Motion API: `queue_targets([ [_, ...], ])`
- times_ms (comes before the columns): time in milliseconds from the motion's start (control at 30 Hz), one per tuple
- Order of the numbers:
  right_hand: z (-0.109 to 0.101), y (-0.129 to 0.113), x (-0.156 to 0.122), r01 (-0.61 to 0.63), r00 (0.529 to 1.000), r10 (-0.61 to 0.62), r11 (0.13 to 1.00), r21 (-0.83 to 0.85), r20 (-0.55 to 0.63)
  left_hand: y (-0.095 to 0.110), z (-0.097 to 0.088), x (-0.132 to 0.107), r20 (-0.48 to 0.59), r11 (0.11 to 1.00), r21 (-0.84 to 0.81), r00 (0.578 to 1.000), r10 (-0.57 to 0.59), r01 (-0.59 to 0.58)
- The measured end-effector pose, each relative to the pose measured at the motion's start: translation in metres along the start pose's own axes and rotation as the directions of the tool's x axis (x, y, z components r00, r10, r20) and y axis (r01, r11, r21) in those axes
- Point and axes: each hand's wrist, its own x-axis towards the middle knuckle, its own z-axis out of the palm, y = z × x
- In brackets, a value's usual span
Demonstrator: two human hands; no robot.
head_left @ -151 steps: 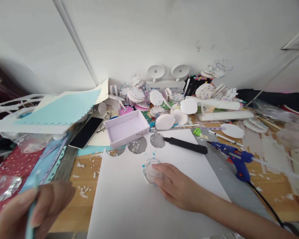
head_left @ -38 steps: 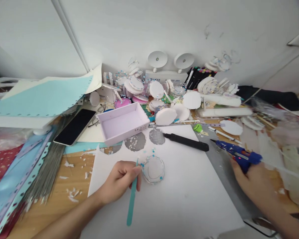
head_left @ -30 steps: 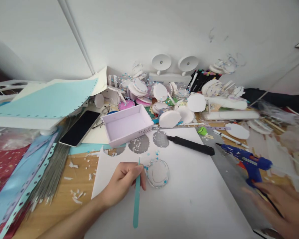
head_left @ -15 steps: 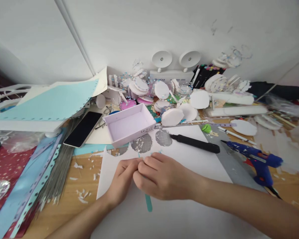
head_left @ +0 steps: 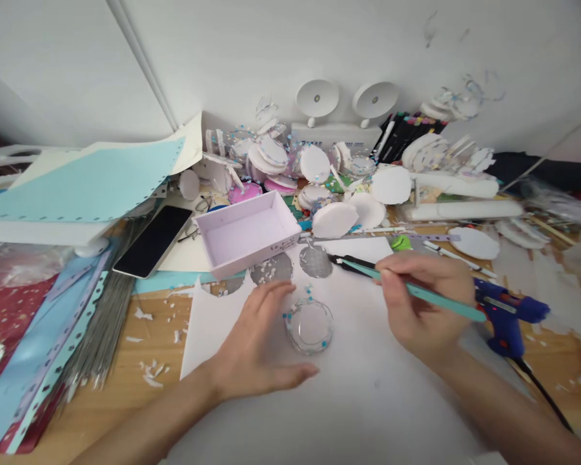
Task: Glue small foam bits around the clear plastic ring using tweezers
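The left hand (head_left: 256, 342) lies flat and open on the white sheet (head_left: 368, 387), fingers spread. Its fingertips are just beside a clear round dish (head_left: 310, 325) rimmed with small blue beads. The right hand (head_left: 423, 303) is closed around a teal stick (head_left: 411, 290), gripped like a pen. The stick's thin tip points up and left, well clear of the dish.

The work in hand appears to be fine placing on the dish's rim with the stick. To do it well, the left fingers likely need to touch the dish's edge and pin it, since it may slide on the paper. The right hand probably gets a steadier tip with a grip nearer the point and the wrist resting on the tabletop. The blue glue gun (head_left: 506, 313) lies just beyond the right hand.

Half a second earlier both hands were bunched over the dish, hiding it, with the stick poking out beneath them. A second ago the left hand held the stick while the right was over by the glue gun. Now the stick has changed hands and the dish is uncovered.
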Motion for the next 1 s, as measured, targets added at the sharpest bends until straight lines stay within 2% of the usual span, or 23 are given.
queue_targets([
  [33, 0.0, 0.002, -0.006, -0.087, 0.993, 0.09, 0.995, 0.046, -0.072, -0.002, 0.003, 0.0, 0.045, 0.998, 0.052, 0.999, 0.021, -0.023],
  [100, 0.001, 0.005, -0.017, -0.227, 0.964, 0.243, 0.963, 0.142, -0.105, -0.005, 0.009, 0.0, 0.093, 0.993, 0.112, 0.995, 0.021, -0.031],
  [200, 0.004, 0.007, -0.025, -0.36, 0.923, 0.385, 0.879, 0.313, -0.022, -0.007, 0.011, 0.0, 0.059, 0.994, 0.102, 0.997, -0.039, 0.032],
  [300, 0.002, 0.005, -0.029, -0.417, 0.901, 0.428, 0.802, 0.428, 0.074, -0.006, 0.008, 0.0, 0.003, 0.996, 0.051, 0.998, -0.069, 0.069],
  [433, 0.0, -0.004, -0.034, -0.441, 0.895, 0.398, 0.714, 0.544, 0.203, -0.003, 0.007, 0.001, -0.094, 0.997, 0.068, 0.995, -0.013, 0.02],
  [533, 0.003, -0.013, -0.038, -0.432, 0.902, 0.332, 0.695, 0.575, 0.277, 0.0, 0.01, 0.001, -0.144, 0.993, 0.119, 0.99, 0.014, 0.004],
  [667, 0.01, -0.021, -0.044, -0.397, 0.907, 0.205, 0.708, 0.584, 0.368, 0.0, 0.013, 0.0, -0.172, 0.986, 0.166, 0.985, 0.03, -0.001],
  [767, 0.014, -0.022, -0.048, -0.333, 0.921, 0.128, 0.748, 0.574, 0.367, -0.001, 0.013, 0.0, -0.176, 0.984, 0.178, 0.983, 0.041, -0.009],
  [1000, 0.017, -0.021, -0.051, -0.31, 0.91, 0.092, 0.799, 0.516, 0.404, -0.002, 0.013, 0.001, -0.154, 0.99, 0.141, 0.988, 0.0, 0.022],
])
